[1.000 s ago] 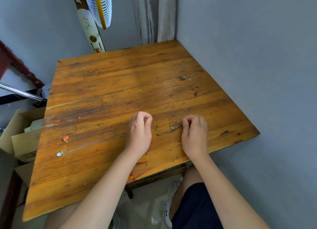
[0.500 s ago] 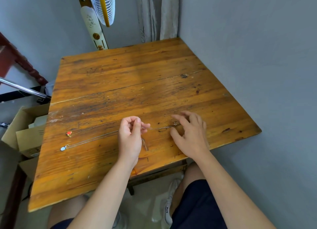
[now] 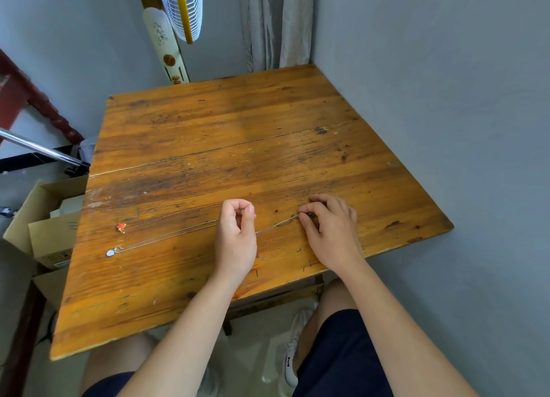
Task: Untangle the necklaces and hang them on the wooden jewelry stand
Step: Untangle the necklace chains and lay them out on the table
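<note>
While the chains (image 3: 166,236) lie lengthwise left to right across the table (image 3: 238,134), I count two, one ending in a red pendant (image 3: 121,227), one in a pale pendant (image 3: 110,252), both at the left. My left hand (image 3: 235,242) pinches a strand; my right hand (image 3: 333,233) pinches the knot (image 3: 311,214), the strand taut between them.

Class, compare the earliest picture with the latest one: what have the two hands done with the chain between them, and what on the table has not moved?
The hands have drawn apart. The slack loop of chain now runs taut between the left hand and the right hand, whose fingers have uncurled onto the tangled knot. The red pendant, the pale pendant and the table stayed put.
</note>
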Action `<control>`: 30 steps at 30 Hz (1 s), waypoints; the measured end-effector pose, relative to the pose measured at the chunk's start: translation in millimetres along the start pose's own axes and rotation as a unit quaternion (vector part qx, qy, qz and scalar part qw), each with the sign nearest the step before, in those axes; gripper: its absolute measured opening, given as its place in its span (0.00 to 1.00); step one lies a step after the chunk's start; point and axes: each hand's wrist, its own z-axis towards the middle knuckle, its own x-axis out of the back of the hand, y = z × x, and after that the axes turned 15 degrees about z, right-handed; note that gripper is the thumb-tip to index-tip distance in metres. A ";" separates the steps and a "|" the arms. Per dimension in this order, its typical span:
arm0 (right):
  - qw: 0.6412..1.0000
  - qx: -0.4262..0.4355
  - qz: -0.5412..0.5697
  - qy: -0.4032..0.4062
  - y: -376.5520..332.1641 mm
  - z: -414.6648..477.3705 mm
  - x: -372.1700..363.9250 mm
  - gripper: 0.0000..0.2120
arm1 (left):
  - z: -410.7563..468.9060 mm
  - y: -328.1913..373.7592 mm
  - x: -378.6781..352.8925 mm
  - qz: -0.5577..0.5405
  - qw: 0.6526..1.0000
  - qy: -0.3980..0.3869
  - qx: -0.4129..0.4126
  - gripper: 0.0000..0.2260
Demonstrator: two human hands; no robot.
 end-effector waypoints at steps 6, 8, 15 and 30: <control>0.999 0.002 0.019 0.033 1.9 0.5 -2.0 0.11 | -1.9 -2.7 5.5 0.079 0.996 0.012 -0.035 0.02; 0.998 -0.011 0.035 0.050 2.3 1.7 -2.8 0.11 | -2.6 -7.3 6.4 0.105 0.994 0.010 -0.038 0.02; 0.984 -0.051 0.132 0.107 -0.3 3.1 3.6 0.10 | -5.6 -14.5 16.3 0.247 0.963 0.006 -0.103 0.07; 0.998 -0.016 0.063 0.005 -1.5 0.2 4.9 0.11 | -2.3 8.5 -7.6 0.433 0.880 -0.003 -0.196 0.11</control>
